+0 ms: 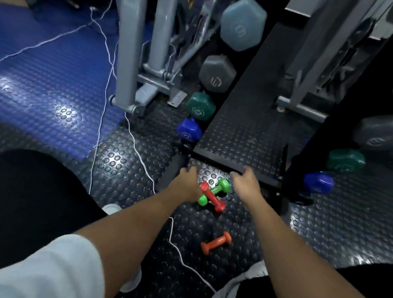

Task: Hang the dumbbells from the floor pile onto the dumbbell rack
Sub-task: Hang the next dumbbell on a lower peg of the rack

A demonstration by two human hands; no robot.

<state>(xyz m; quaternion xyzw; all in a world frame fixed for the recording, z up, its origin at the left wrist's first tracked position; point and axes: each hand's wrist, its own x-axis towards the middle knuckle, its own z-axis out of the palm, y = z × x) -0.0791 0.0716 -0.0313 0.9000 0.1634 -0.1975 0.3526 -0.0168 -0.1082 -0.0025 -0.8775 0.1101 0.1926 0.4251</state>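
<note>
A red dumbbell (213, 197) lies crossed over a green dumbbell (218, 188) on the studded floor in front of the black dumbbell rack (238, 128). An orange dumbbell (215, 242) lies alone, closer to me. My left hand (185, 183) hovers just left of the crossed pair, fingers loosely bent and holding nothing. My right hand (246, 181) hangs just right of the pair, at the rack's front lower edge, fingers pointing down and empty. Whether it touches that edge I cannot tell.
On the rack's left side hang light-blue (241, 24), grey (217, 73), green (199, 106) and blue (188, 131) dumbbells; grey (380, 132), green (344, 160) and blue (317, 181) ones hang on its right. A grey machine frame (128, 51) stands left. A white cord (143, 166) crosses the floor.
</note>
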